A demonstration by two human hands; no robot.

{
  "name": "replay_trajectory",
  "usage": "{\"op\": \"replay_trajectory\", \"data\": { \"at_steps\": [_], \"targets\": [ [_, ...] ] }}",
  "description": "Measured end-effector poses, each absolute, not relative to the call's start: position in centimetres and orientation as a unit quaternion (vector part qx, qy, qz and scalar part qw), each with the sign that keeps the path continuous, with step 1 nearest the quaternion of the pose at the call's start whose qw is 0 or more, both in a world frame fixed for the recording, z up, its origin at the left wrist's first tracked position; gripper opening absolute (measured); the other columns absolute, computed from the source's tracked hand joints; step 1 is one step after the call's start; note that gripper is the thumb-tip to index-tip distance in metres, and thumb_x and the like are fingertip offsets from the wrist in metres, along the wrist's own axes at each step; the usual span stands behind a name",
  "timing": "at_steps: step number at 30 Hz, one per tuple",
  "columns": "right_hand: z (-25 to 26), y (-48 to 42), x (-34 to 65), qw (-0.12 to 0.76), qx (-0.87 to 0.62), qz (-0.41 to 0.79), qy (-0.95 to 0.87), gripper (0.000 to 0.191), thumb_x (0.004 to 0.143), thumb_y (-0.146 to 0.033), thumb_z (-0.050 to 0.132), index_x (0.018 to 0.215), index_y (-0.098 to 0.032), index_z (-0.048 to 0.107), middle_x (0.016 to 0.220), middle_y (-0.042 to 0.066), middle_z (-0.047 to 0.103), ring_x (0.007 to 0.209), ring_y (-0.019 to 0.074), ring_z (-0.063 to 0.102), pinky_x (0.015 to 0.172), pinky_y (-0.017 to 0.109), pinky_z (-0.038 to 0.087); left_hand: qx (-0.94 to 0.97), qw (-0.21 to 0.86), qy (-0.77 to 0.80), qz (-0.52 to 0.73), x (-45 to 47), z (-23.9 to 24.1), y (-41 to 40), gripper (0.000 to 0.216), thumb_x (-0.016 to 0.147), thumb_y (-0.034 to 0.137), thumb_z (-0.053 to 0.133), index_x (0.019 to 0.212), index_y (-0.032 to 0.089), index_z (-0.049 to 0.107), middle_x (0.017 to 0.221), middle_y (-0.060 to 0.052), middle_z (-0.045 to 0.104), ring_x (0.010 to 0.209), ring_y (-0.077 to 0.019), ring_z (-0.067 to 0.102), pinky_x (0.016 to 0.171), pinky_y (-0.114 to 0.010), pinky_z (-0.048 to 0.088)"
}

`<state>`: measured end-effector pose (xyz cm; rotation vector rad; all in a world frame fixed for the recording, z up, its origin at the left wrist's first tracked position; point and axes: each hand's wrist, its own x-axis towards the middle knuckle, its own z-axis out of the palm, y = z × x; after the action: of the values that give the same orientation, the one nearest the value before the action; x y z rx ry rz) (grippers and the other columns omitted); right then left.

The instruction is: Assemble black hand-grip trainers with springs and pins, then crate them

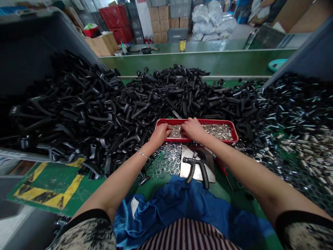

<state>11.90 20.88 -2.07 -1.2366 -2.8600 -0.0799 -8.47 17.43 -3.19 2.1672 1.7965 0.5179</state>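
Note:
Both my hands reach into a shallow red tray [234, 130] filled with small shiny metal parts [218, 131]. My left hand [160, 133] rests on the tray's near left edge with its fingers curled down into the parts. Beside it, my right hand [193, 129] lies over the parts, fingers bent down among them; what either hand pinches is hidden. Just in front of the tray a black hand-grip exerciser [195, 166] lies on a grey metal plate [185, 171]. Several silver washers [168, 161] are scattered to the plate's left.
A huge heap of black plastic handles [104, 104] covers the green table behind and left of the tray. Loose metal springs and tubes [307, 149] spread on the right. Blue cloth [182, 205] lies over my lap. Yellow-black hazard tape [49, 184] marks the left corner.

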Motion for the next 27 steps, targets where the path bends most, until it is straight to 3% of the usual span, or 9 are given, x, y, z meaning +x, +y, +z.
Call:
{"op": "replay_trajectory", "data": {
  "at_steps": [5,11,15,20,27],
  "targets": [
    [-2.2,20.8,11.8,0.033,-0.399,-0.002,-0.916,0.018,0.091,-0.019,0.055,0.086,-0.014,0.072,0.096,0.015,0.073,0.100,0.0283,0.052,0.084,0.039,0.030,0.754,0.169,0.534,0.343,-4.6,-3.2,11.5,0.015,0.096,0.028,0.055,0.094,0.018,0.065,0.094,-0.004,0.069,0.090,-0.0167,0.062,0.085,-0.030,0.047],
    [-2.5,20.7,11.9,0.099,-0.423,0.037,-0.900,0.014,0.091,-0.018,0.054,0.092,-0.013,0.068,0.099,0.016,0.071,0.100,0.0301,0.054,0.084,0.041,0.031,0.843,0.153,0.476,0.201,0.9,-4.8,5.8,0.022,0.097,0.035,0.054,0.089,0.018,0.065,0.094,-0.005,0.066,0.094,-0.0210,0.057,0.088,-0.037,0.041],
    [-2.1,19.3,13.9,0.158,-0.436,0.083,-0.882,0.016,0.097,-0.020,0.047,0.101,-0.015,0.061,0.100,0.009,0.070,0.092,0.0211,0.058,0.079,0.032,0.037,0.851,0.101,0.487,0.169,1.4,-5.8,5.6,0.027,0.100,0.036,0.047,0.091,0.017,0.063,0.093,-0.007,0.064,0.094,-0.0227,0.055,0.087,-0.038,0.040],
    [-2.3,12.9,19.0,0.301,-0.461,0.255,-0.795,0.012,0.096,-0.030,0.055,0.092,-0.019,0.059,0.088,0.002,0.068,0.079,0.0169,0.061,0.073,0.028,0.044,0.879,0.040,0.448,0.160,1.0,-6.5,5.7,0.031,0.102,0.036,0.041,0.095,0.015,0.063,0.096,-0.009,0.065,0.093,-0.0234,0.055,0.086,-0.039,0.040],
    [-5.1,5.0,21.9,0.278,-0.437,0.200,-0.832,0.013,0.098,-0.025,0.053,0.092,-0.020,0.063,0.093,0.007,0.067,0.091,0.0224,0.058,0.086,0.038,0.045,0.910,0.048,0.371,0.177,0.1,-7.2,5.4,0.023,0.101,0.025,0.044,0.113,0.017,0.061,0.108,-0.007,0.066,0.101,-0.0211,0.053,0.092,-0.037,0.041]
  ]
}}
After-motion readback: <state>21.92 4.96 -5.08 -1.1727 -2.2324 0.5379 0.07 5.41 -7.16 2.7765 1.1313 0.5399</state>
